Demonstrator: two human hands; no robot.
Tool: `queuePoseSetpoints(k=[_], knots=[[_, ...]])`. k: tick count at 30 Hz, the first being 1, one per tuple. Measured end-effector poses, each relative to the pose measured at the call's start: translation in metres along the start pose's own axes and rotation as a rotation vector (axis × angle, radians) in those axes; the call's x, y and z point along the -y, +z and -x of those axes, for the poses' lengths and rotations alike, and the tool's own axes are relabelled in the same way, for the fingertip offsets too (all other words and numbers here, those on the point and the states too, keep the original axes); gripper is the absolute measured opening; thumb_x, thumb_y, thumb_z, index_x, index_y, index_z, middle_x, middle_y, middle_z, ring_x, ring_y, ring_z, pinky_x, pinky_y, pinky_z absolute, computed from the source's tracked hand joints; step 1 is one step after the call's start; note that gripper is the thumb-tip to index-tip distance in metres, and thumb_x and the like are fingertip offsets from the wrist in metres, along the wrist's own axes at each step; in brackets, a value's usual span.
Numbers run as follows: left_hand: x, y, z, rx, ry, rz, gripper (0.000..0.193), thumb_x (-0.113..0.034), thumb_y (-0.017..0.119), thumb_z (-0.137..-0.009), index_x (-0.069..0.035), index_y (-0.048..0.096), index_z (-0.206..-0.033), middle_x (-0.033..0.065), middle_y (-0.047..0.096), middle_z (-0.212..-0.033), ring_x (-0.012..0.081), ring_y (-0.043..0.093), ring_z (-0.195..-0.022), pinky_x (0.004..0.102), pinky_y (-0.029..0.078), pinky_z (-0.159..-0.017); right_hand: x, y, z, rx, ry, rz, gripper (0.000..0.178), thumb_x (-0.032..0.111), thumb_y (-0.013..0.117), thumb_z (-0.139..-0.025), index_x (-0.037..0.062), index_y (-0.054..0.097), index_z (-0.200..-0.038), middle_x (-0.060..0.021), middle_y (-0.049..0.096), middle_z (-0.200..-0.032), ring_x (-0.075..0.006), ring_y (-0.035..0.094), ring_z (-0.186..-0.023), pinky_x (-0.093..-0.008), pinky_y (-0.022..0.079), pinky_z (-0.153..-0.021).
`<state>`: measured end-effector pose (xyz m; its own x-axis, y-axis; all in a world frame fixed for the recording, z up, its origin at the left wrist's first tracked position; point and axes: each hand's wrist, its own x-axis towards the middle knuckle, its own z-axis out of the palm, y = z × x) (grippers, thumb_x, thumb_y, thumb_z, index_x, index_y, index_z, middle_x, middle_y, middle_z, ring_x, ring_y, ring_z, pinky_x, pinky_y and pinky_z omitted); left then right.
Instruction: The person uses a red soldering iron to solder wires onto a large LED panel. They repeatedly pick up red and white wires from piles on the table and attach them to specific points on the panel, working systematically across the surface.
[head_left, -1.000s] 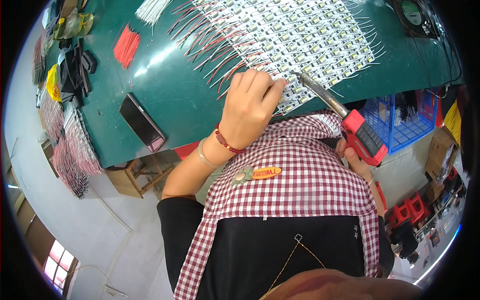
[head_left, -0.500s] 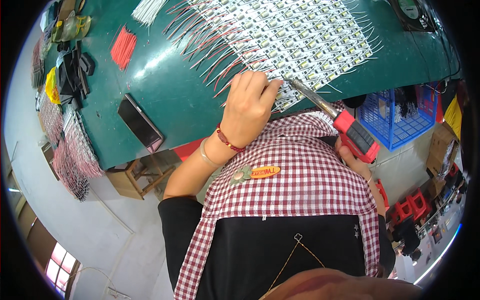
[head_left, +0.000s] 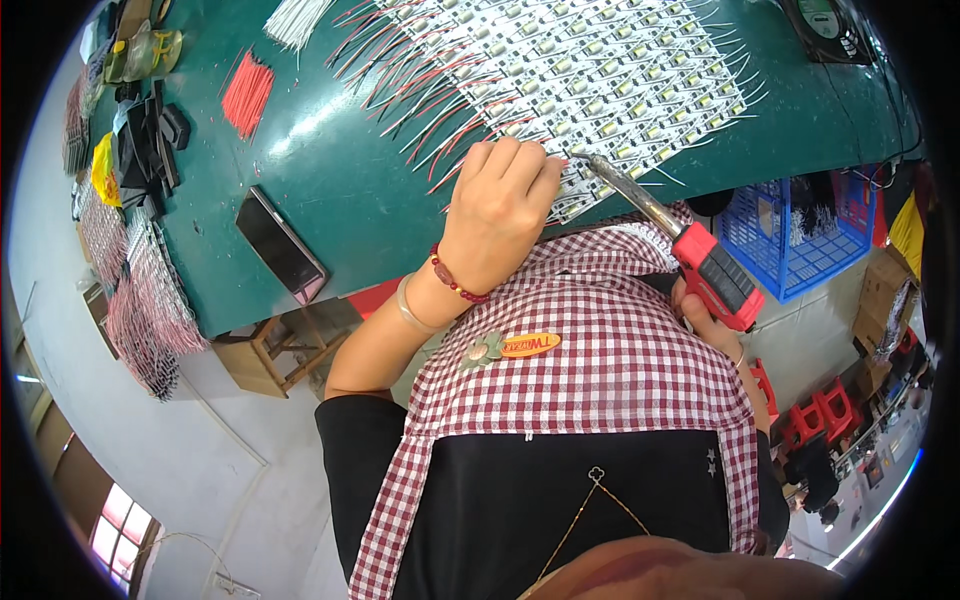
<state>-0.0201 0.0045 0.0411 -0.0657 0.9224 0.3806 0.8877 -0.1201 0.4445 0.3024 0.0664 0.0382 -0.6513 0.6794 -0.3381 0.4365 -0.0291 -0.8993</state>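
Note:
A sheet of white LED circuit boards [head_left: 610, 85] lies on the green table, with red, black and white wires sticking out along its left side. My left hand [head_left: 503, 200] rests at the sheet's near edge, fingers curled and pressed together. Whatever they pinch is hidden under them. In my right hand [head_left: 708, 322] is a soldering iron [head_left: 718, 275] with a red and black handle. Its metal tip reaches to the boards just right of my left fingertips. The handle partly covers my right hand.
Left of the boards lie a bundle of red wires [head_left: 247, 95], a bundle of white wires [head_left: 297, 20] and a phone [head_left: 281, 246]. A blue crate [head_left: 795, 240] stands below the table's right side. At the back right sits a black device [head_left: 825, 30] with cables.
The soldering iron has shifted slightly to the right, its tip a little farther from my left fingertips. My left hand has barely moved, and the boards look unmoved.

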Motion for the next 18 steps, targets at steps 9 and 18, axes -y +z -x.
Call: queuePoseSetpoints(k=[9,18], knots=[[0.0004,0.0030,0.0054,-0.036,-0.038,0.021,0.026,0.003,0.064,-0.070,-0.007,0.069,-0.094,0.0027,0.049,-0.076,0.0192,0.050,-0.071,0.0333,0.037,-0.065,0.0082,0.0022,-0.0067,0.032,-0.004,0.016,0.019,0.013,0.069,-0.072,0.0002,0.066,-0.086,-0.0114,0.065,-0.080,-0.0274,0.062,-0.070,-0.0350,0.048,-0.064],[0.0012,0.0042,0.0067,-0.060,-0.038,0.014,0.027,0.004,0.064,-0.069,-0.006,0.069,-0.094,0.0028,0.048,-0.075,0.0190,0.049,-0.069,0.0334,0.036,-0.064,0.0034,0.0029,-0.0068,0.022,-0.043,0.025,0.020,0.010,0.069,-0.071,-0.0005,0.066,-0.088,-0.0130,0.065,-0.083,-0.0279,0.062,-0.070,-0.0349,0.048,-0.063]])
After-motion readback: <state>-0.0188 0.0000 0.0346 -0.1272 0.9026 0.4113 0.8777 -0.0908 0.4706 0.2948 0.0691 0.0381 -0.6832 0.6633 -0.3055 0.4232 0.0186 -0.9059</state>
